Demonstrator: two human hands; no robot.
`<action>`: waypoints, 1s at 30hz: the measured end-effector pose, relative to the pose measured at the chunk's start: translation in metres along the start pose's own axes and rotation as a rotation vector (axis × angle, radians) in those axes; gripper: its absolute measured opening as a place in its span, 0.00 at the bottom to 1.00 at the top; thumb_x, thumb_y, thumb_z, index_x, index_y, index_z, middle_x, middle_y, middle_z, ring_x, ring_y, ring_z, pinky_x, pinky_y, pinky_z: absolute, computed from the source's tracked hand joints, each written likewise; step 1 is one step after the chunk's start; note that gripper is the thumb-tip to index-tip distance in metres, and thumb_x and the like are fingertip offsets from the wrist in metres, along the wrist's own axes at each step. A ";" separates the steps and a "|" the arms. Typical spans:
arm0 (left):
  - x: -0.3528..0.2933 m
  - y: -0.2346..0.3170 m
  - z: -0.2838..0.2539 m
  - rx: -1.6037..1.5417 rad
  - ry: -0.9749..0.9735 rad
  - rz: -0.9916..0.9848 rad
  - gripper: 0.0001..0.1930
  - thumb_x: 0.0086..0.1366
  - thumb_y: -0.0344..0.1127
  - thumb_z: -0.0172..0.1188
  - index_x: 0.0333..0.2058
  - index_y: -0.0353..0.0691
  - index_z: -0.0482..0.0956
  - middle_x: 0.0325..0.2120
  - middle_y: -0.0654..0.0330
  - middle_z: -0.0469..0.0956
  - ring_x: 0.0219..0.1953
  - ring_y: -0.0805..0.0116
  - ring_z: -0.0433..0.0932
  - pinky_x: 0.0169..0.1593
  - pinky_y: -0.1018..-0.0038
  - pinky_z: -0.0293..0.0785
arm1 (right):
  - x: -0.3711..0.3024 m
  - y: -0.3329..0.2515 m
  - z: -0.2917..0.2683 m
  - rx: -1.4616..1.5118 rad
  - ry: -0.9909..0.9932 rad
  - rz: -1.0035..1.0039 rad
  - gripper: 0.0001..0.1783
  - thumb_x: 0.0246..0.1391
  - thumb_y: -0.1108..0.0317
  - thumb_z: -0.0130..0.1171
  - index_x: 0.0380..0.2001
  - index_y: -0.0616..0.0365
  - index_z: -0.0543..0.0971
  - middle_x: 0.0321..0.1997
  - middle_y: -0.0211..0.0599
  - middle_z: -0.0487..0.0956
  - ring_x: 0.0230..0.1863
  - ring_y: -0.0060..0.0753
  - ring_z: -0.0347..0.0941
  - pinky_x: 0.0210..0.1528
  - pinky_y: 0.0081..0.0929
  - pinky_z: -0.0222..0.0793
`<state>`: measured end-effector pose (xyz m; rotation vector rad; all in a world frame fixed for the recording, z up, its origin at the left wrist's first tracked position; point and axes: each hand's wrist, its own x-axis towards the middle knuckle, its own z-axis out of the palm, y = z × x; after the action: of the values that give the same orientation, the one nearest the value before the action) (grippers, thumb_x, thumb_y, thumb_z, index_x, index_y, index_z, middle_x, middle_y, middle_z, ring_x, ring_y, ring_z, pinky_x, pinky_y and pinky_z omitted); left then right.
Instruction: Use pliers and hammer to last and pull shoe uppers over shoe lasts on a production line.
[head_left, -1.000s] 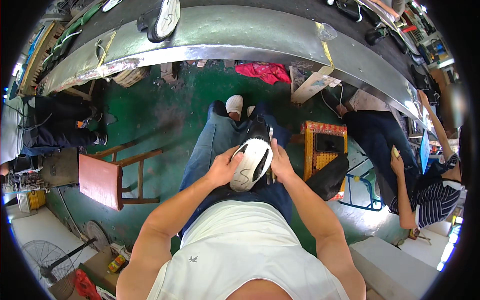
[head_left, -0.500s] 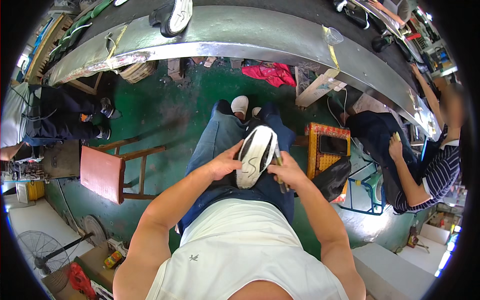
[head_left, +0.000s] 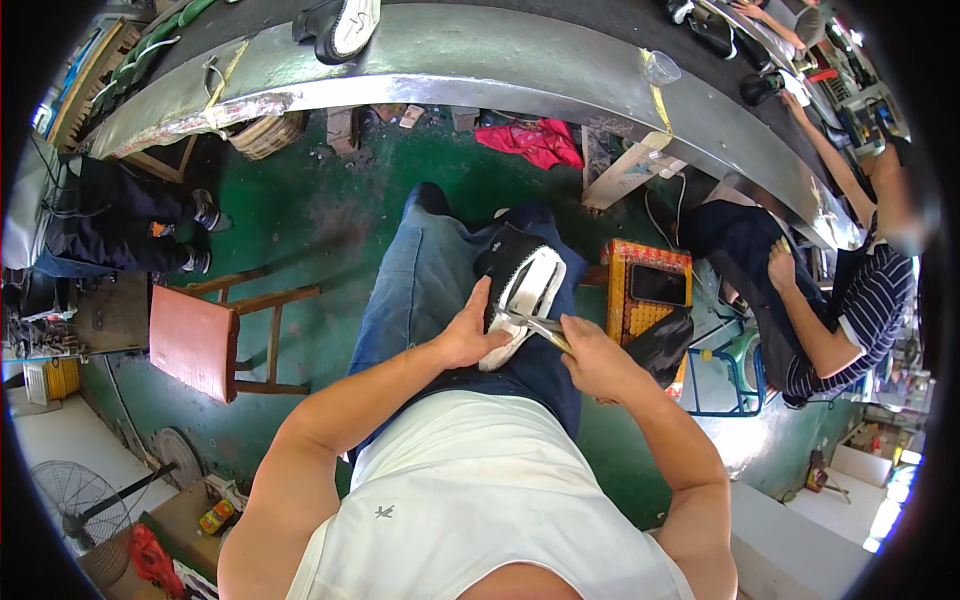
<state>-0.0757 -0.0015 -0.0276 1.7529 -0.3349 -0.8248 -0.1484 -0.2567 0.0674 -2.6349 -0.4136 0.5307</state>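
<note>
Head view, looking straight down over a white sleeveless shirt (head_left: 470,500) and blue jeans (head_left: 420,280) onto the lap.

Black shoe with a white sole (head_left: 522,292) resting sole-up on the right thigh, toe pointing away, heel end towards the body.

Left hand (head_left: 468,335) wrapped around the near left side of the shoe, fingers curled against the sole edge, thumb up along it; clasped on the shoe, not spread.

Right hand (head_left: 592,355) closed in a fist around the handle of a slim metal tool (head_left: 530,322), tip lying across the white sole just beside the left hand's fingers. Exact kind of tool too small to tell.

Below the legs, green floor (head_left: 310,220), scuffed and dusty.

To the left, wooden chair with a red seat (head_left: 195,340), well apart from the lap. Further left, another person's dark trousers and shoes (head_left: 130,225).

To the right, just beside the right knee, yellow and red crate (head_left: 645,285) with a dark flat thing on top. Beyond it, a seated person in a striped shirt (head_left: 850,320), one hand on a knee.

Across the top, long curved metal surface (head_left: 480,70), bent by the lens, with another black and white shoe (head_left: 345,25) lying on it near the left end. Red cloth (head_left: 535,140) on the floor under its edge.

Bottom left corner, standing fan (head_left: 75,500) on pale floor.
</note>
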 end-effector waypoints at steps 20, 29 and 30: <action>0.046 -0.035 0.017 -0.434 0.644 -0.301 0.35 0.79 0.58 0.33 0.61 0.33 0.74 0.54 0.43 0.79 0.56 0.49 0.78 0.59 0.63 0.73 | 0.054 -0.015 0.046 0.188 -0.016 0.085 0.15 0.60 0.60 0.59 0.41 0.61 0.75 0.40 0.54 0.81 0.44 0.59 0.78 0.47 0.51 0.73; 0.039 -0.027 0.018 0.081 0.724 -0.148 0.29 0.79 0.49 0.34 0.58 0.32 0.77 0.52 0.35 0.78 0.58 0.37 0.75 0.62 0.58 0.70 | 0.050 0.014 0.011 0.027 0.153 -0.036 0.17 0.60 0.64 0.59 0.49 0.62 0.74 0.47 0.55 0.80 0.49 0.62 0.76 0.53 0.49 0.72; 0.035 -0.027 0.019 0.079 0.729 -0.146 0.29 0.79 0.49 0.34 0.58 0.32 0.77 0.52 0.35 0.78 0.58 0.37 0.75 0.62 0.58 0.70 | 0.058 0.014 0.018 -0.029 0.202 -0.034 0.17 0.60 0.65 0.59 0.49 0.62 0.73 0.49 0.54 0.79 0.49 0.62 0.77 0.54 0.48 0.72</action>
<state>-0.0681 -0.0273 -0.0675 2.0362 0.2527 -0.2281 -0.1015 -0.2414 0.0290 -2.6710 -0.4048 0.2454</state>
